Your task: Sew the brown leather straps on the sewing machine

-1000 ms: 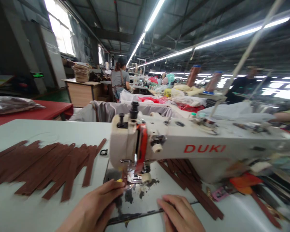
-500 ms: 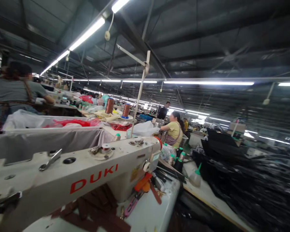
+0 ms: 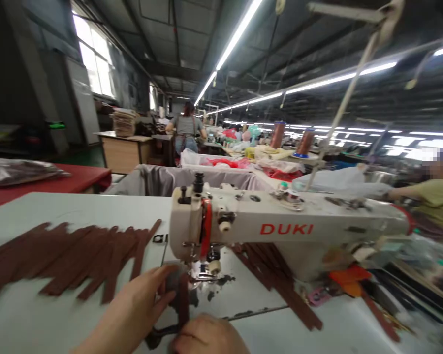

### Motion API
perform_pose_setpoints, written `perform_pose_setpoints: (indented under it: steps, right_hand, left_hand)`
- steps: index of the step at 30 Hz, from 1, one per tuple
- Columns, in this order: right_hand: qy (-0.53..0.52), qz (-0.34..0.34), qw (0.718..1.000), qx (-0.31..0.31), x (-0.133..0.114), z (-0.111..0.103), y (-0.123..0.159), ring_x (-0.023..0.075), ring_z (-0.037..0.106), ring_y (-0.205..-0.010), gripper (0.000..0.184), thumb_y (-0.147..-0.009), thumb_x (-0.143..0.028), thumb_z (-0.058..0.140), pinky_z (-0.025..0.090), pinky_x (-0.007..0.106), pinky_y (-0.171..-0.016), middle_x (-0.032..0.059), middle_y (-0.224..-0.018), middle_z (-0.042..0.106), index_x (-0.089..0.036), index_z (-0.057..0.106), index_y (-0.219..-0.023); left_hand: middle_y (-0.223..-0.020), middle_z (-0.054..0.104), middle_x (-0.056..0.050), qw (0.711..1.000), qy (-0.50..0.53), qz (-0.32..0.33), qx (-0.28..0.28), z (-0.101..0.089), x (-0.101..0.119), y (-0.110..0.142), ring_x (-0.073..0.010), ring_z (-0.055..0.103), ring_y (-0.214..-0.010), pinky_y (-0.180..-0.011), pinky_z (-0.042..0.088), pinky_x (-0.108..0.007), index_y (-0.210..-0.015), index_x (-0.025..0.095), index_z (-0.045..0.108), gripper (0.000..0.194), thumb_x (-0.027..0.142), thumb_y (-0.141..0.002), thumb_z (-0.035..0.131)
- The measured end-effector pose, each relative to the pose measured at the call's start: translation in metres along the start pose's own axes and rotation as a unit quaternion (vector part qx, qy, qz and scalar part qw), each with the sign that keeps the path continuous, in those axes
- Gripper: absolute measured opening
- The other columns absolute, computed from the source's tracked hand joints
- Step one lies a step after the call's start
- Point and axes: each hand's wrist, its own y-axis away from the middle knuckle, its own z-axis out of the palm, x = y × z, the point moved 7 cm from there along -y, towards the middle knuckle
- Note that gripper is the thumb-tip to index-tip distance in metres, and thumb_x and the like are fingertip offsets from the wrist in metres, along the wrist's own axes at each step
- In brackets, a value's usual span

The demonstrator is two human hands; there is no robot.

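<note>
Right hand [image 3: 210, 335] looks closed on brown strip [image 3: 183, 297], probably steadying it near the presser foot [image 3: 205, 270]. Left hand [image 3: 138, 302] alongside, fingers narrow; can't tell if gripping.

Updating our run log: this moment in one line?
left hand: beside brown strip; right hand: at strip's near end; sewing machine: beyond

left hand [image 3: 143, 297]: bare, with slender fingers [image 3: 162, 273] | left forearm [image 3: 109, 329]: bare in the part which is visible, smooth in outline | right hand [image 3: 210, 337]: bare, rounded at the back, cut by lower edge of view | fine detail: too blurred to tell
</note>
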Motion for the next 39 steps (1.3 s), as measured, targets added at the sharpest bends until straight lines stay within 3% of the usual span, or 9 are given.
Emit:
perform_pose_setpoints:
  steps: [3,9,12,19,25,31,33,35,39]
  right_hand:
    - [-0.02,-0.039,0.996,0.076,0.005,0.0,0.002,0.0131,0.056,-0.051,0.03,-0.097,-0.029,0.052,0.045,0.024,-0.048,-0.0023,-0.057,0.061,-0.02,0.064,-0.071]
    - [-0.038,0.003,0.996,0.086,0.013,0.002,0.013,0.0157,0.06,-0.06,0.019,-0.093,-0.02,0.055,0.052,0.023,-0.058,0.0015,-0.066,0.064,-0.018,0.068,-0.079]
    - [-0.051,0.042,0.994,0.09,0.018,0.007,0.016,0.0169,0.062,-0.065,0.017,-0.091,-0.015,0.055,0.055,0.024,-0.063,0.0029,-0.071,0.066,-0.018,0.07,-0.085]
    - [-0.086,0.064,0.989,0.105,0.026,0.009,0.016,0.0169,0.064,-0.07,0.017,-0.092,-0.015,0.053,0.058,0.024,-0.07,0.0039,-0.077,0.067,-0.016,0.07,-0.094]
    - [-0.081,0.067,0.986,0.128,0.024,0.006,0.01,0.017,0.063,-0.071,0.015,-0.09,-0.015,0.055,0.059,0.024,-0.069,0.0031,-0.078,0.069,-0.017,0.07,-0.092]
    - [-0.017,0.049,0.971,0.234,0.019,-0.033,-0.003,0.017,0.059,-0.059,0.037,-0.099,-0.035,0.043,0.054,0.026,-0.051,0.0032,-0.07,0.066,-0.017,0.068,-0.078]
    - [0.006,0.084,0.977,0.198,0.034,-0.051,0.006,0.0168,0.061,-0.063,0.032,-0.099,-0.034,0.044,0.054,0.026,-0.055,0.0023,-0.075,0.067,-0.02,0.068,-0.082]
    - [0.009,0.172,0.981,0.091,0.064,-0.066,0.027,0.0173,0.064,-0.073,0.02,-0.096,-0.024,0.047,0.056,0.027,-0.065,0.0025,-0.085,0.068,-0.022,0.067,-0.096]
    - [0.101,0.332,0.937,-0.028,0.125,-0.099,0.095,0.0205,0.067,-0.071,0.017,-0.092,-0.02,0.047,0.058,0.032,-0.062,0.0048,-0.084,0.067,-0.021,0.064,-0.093]
  left_hand:
    - [-0.105,0.071,-0.009,0.996,-0.058,0.071,0.011,-0.012,0.029,0.003,-0.0216,0.071,-0.093,-0.082,0.059,-0.03,-0.11,0.02,0.065,0.035,0.011,-0.082,0.046]
    - [-0.115,0.068,-0.008,0.974,-0.059,0.217,-0.011,0.009,0.053,0.016,-0.0198,0.064,-0.11,-0.098,0.052,-0.028,-0.139,0.018,0.047,0.061,0.002,-0.08,0.04]
    - [-0.121,0.066,-0.01,0.977,-0.027,0.212,0.017,0.012,0.044,0.016,-0.0199,0.062,-0.113,-0.1,0.05,-0.027,-0.138,0.016,0.047,0.057,0.005,-0.082,0.041]
    - [-0.115,0.068,-0.01,0.984,-0.042,0.173,-0.024,0.011,0.041,0.002,-0.0181,0.066,-0.107,-0.098,0.051,-0.026,-0.121,0.015,0.058,0.04,0.007,-0.085,0.042]
    - [-0.114,0.068,-0.006,0.989,0.016,0.144,-0.01,0.012,0.039,0.0,-0.0152,0.067,-0.105,-0.095,0.051,-0.02,-0.123,0.02,0.055,0.045,0.007,-0.082,0.044]
    - [-0.117,0.07,-0.002,0.985,-0.045,0.169,0.012,0.017,0.028,0.007,-0.014,0.069,-0.102,-0.095,0.048,-0.017,-0.129,0.023,0.053,0.042,0.016,-0.087,0.049]
    - [-0.12,0.069,-0.002,0.983,-0.055,0.174,0.024,0.022,0.021,0.012,-0.0138,0.069,-0.104,-0.095,0.048,-0.018,-0.135,0.024,0.047,0.044,0.02,-0.091,0.046]
    - [-0.121,0.068,-0.002,0.983,-0.066,0.171,0.03,0.027,0.015,0.017,-0.014,0.068,-0.105,-0.095,0.049,-0.02,-0.139,0.025,0.043,0.046,0.022,-0.093,0.043]
    - [-0.123,0.066,-0.004,0.982,-0.095,0.16,0.038,0.028,0.017,0.018,-0.0162,0.068,-0.105,-0.094,0.052,-0.024,-0.138,0.024,0.043,0.044,0.023,-0.094,0.042]
